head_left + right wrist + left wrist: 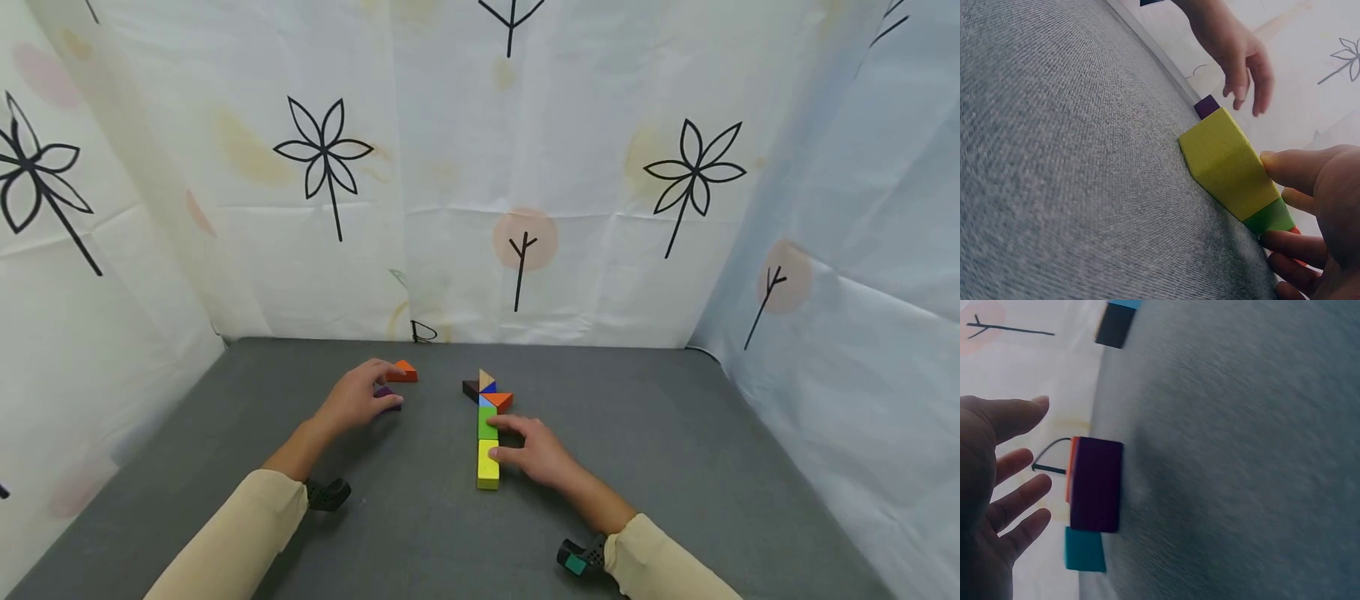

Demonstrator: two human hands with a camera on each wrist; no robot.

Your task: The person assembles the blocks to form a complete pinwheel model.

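Note:
My left hand hovers with spread, relaxed fingers over a purple block, and a gap shows between them in the left wrist view. Just behind is an orange triangular block. My right hand touches a column of blocks: the thumb lies on the yellow block, the index finger on the green block. Beyond the green one sit a light blue triangle, an orange-red triangle, a dark triangle, a blue triangle and a wood-coloured triangle.
A teal block stands beside the purple one in the left wrist view; the left hand hides it in the head view. The grey tabletop meets patterned white cloth walls at the back and sides.

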